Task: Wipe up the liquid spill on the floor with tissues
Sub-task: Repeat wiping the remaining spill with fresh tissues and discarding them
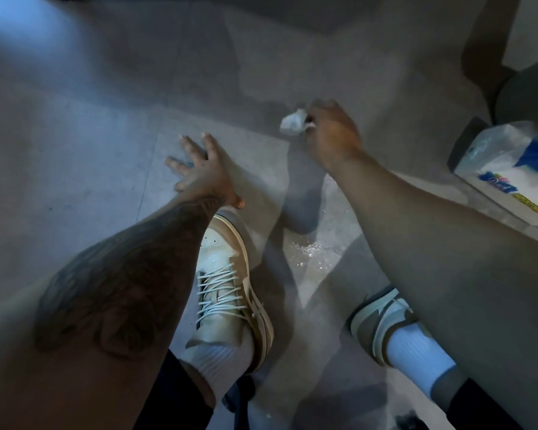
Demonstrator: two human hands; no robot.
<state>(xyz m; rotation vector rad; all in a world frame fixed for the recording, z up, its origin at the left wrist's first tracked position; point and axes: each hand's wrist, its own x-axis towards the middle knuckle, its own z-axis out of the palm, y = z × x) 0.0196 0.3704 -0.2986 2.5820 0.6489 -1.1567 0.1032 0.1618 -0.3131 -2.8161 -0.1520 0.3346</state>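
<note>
Gripping a crumpled tissue (292, 121), right hand (333, 135) reaches forward.

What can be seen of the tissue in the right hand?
The tissue is white, soft paper crumpled into a small uneven wad. The right hand grips its right side, so most of it sticks out left of the fingers. It is low over the grey floor; whether it touches the floor is unclear.
</note>
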